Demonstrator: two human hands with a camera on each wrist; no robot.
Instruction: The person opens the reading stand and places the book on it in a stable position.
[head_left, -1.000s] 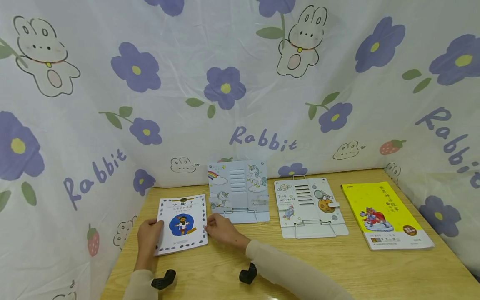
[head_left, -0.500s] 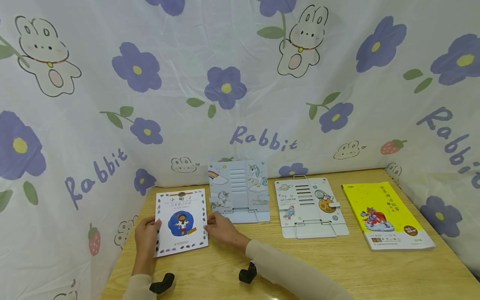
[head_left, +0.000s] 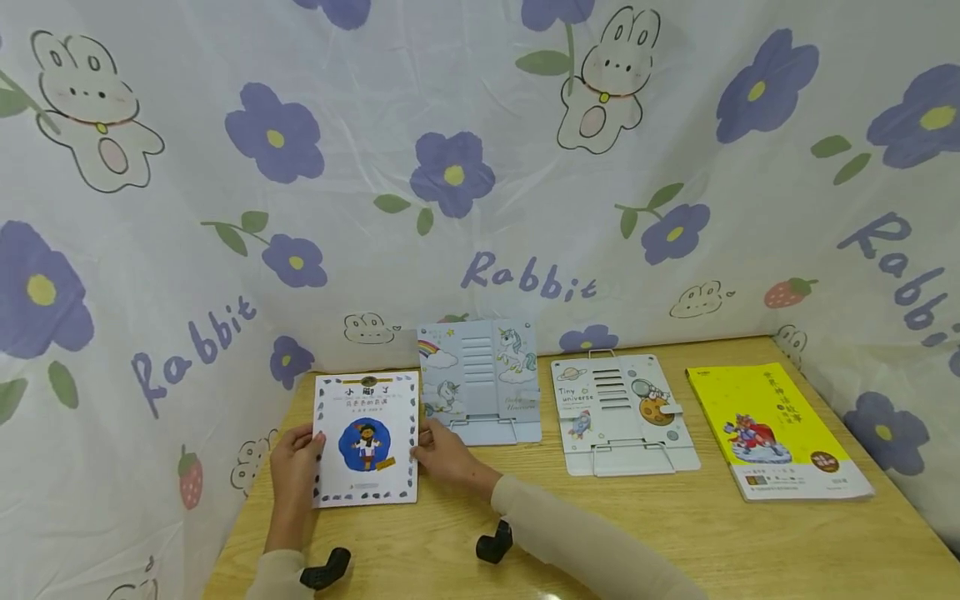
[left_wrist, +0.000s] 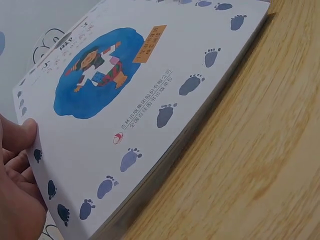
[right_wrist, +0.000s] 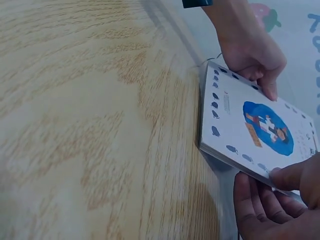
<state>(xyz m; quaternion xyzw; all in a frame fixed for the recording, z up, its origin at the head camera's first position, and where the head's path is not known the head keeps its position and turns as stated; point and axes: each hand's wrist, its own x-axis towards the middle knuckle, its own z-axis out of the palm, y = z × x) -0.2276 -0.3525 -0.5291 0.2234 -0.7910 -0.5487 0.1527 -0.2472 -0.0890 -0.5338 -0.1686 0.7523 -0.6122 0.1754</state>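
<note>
Both hands hold a white picture book (head_left: 367,479) at the table's left side, its cover facing up toward me. Footprints border the cover around a blue patch with a child figure. On the left edge, the left hand (head_left: 295,462) grips with its thumb on the cover and fingers behind. The right hand (head_left: 450,457) pinches the right edge, thumb on top and fingers curled underneath, as the right wrist view shows of this book (right_wrist: 235,120). The book leans back, its lower edge close over the wooden table (left_wrist: 260,150).
Right behind the right hand stands a pale blue unicorn book stand (head_left: 477,383). Farther right are a white space-themed book stand (head_left: 622,417) and a thick yellow book (head_left: 772,433). A printed rabbit-and-flower curtain (head_left: 360,217) closes off the back and sides.
The book's top edge has risen, tilting its cover up more steeply. It has also turned straighter and shifted slightly right. Both hands keep their grip; the stands and yellow book stay put.
</note>
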